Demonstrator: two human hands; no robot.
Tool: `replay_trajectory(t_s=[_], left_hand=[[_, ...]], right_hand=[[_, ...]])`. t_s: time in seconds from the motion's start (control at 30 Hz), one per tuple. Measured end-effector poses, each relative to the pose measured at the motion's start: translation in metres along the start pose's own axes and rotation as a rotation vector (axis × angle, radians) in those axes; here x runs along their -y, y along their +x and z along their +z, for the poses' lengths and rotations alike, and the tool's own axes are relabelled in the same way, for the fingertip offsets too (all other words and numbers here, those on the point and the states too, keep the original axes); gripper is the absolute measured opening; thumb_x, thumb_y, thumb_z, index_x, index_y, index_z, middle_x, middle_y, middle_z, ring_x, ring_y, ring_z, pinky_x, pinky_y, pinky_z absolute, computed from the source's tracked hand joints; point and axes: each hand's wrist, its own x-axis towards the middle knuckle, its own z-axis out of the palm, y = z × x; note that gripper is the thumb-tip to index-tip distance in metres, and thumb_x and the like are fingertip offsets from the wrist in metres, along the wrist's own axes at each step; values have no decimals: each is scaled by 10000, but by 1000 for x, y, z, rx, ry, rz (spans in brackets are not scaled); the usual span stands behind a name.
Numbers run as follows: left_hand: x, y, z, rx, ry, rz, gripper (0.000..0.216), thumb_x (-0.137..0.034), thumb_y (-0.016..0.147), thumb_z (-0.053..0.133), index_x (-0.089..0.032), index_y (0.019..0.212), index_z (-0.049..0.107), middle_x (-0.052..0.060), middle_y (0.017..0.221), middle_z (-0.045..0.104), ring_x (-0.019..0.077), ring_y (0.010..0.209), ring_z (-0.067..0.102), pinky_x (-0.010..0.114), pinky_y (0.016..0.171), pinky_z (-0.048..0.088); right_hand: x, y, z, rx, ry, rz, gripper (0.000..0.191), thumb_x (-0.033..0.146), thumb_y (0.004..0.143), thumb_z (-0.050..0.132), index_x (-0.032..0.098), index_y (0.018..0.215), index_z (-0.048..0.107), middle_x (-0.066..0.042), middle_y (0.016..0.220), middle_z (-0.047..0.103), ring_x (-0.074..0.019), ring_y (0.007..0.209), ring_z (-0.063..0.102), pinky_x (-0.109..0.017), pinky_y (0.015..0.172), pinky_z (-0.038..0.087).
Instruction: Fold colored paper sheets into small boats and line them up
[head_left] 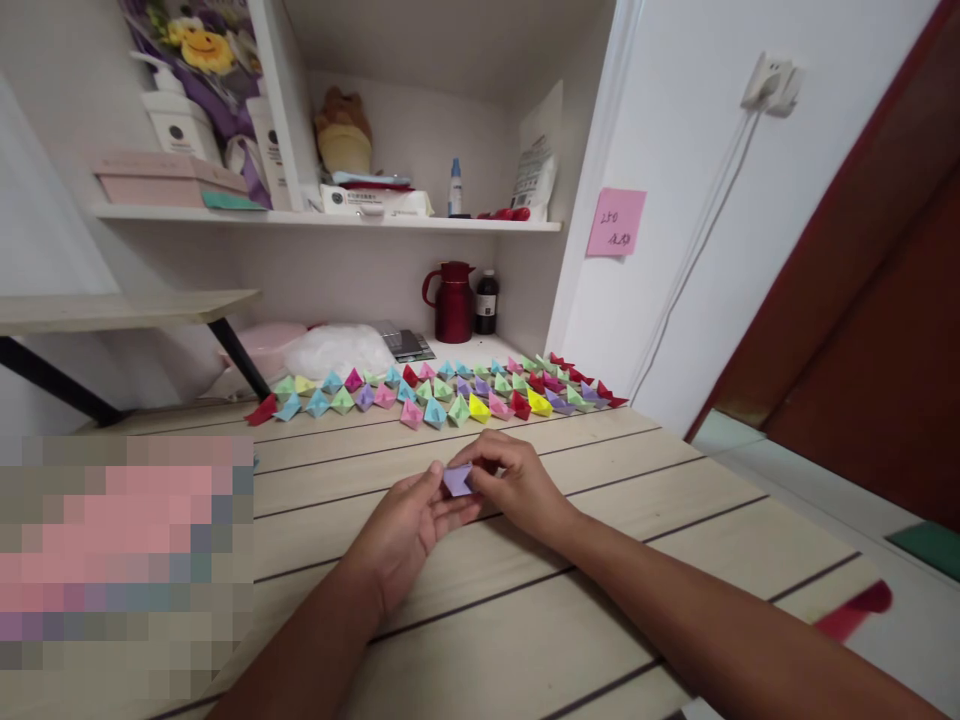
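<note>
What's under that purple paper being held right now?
Fingers of the left hand show beneath the purple paper, over the table. The paper's underside is hidden, and the right hand covers its right end.

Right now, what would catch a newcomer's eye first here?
Likely first, the rows of small multicoloured folded-paper shapes along the far side of the light wood-toned table. Nearer, the left hand and right hand hold a small lavender folded paper. Behind the rows, a glossy dark-red jug stands in the white shelf unit.

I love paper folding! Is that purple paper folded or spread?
Folded: the purple paper shows slanted, angular edges; the right hand covers part.
</note>
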Motion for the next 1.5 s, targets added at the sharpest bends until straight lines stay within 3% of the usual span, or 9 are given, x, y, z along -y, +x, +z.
replay_trajectory(t_s=[0.3, 0.57, 0.77, 0.9, 0.97, 1.07, 1.2, 1.4, 1.5], left_hand=[[2, -2, 1, -30, 134, 58, 200, -246, 803, 709, -73, 901, 724, 140, 852, 731, 196, 805, 699, 314, 815, 556], [5, 4, -4, -177, 296, 158, 200, -264, 679, 805, -103, 779, 739, 80, 670, 717, 153, 636, 668, 280, 678, 550], [0, 7, -6, -234, 407, 186, 165, -252, 678, 785, -116, 754, 732, 67, 653, 718, 146, 609, 659, 266, 663, 537], [-1, 7, -7, -256, 473, 190, 167, -260, 690, 763, -120, 776, 728, 64, 652, 719, 148, 607, 656, 265, 665, 526], [-1, 7, -6, -260, 510, 199, 165, -259, 688, 757, -127, 783, 730, 60, 642, 718, 152, 602, 648, 263, 653, 513], [-2, 7, -4, -255, 568, 227, 133, -242, 672, 755, -142, 757, 733, 46, 627, 711, 154, 613, 632, 252, 645, 487], [-3, 9, -1, -232, 613, 268, 119, -239, 646, 758, -161, 732, 733, 18, 619, 695, 162, 635, 616, 251, 659, 461], [-2, 10, -3, -236, 614, 288, 197, -314, 676, 746, -145, 773, 711, 3, 636, 670, 152, 661, 590, 245, 688, 443], [-2, 8, -5, -245, 575, 305, 313, -387, 728, 714, -155, 934, 670, 0, 707, 682, 153, 708, 610, 258, 736, 456]], right_hand=[[-4, 1, -3, -4, -48, -62, 324, 21, 761, 548, 240, 866, 763, -28, 800, 554, -163, 774, 549, -283, 670, 438], [3, 3, -4, 13, -70, -14, 260, 69, 796, 576, 232, 938, 722, -32, 860, 565, -153, 755, 528, -268, 642, 422], [-1, 8, -14, 13, 185, 179, 218, 245, 861, 570, 210, 1062, 648, -19, 899, 572, -113, 647, 553, -268, 630, 464], [2, 11, -24, -17, 337, 361, 346, 468, 907, 507, 200, 1100, 610, -44, 966, 592, -129, 670, 615, -274, 603, 490], [3, 12, -27, 21, 316, 392, 391, 496, 865, 573, 204, 1123, 602, -52, 1020, 596, -131, 700, 621, -261, 592, 485], [1, 10, -26, 124, 266, 404, 427, 424, 721, 757, 168, 1046, 651, -18, 861, 616, -105, 647, 570, -220, 563, 441], [-5, 8, -21, 221, 283, 537, 339, 385, 618, 826, 128, 787, 683, 23, 612, 580, -75, 511, 481, -194, 469, 370], [-3, 7, -15, 149, 299, 586, 302, 352, 593, 833, 133, 670, 639, 42, 513, 548, -66, 438, 465, -185, 429, 355], [-1, 8, -11, 89, 328, 590, 296, 373, 637, 800, 145, 660, 611, 60, 459, 504, -63, 397, 444, -182, 402, 325]])
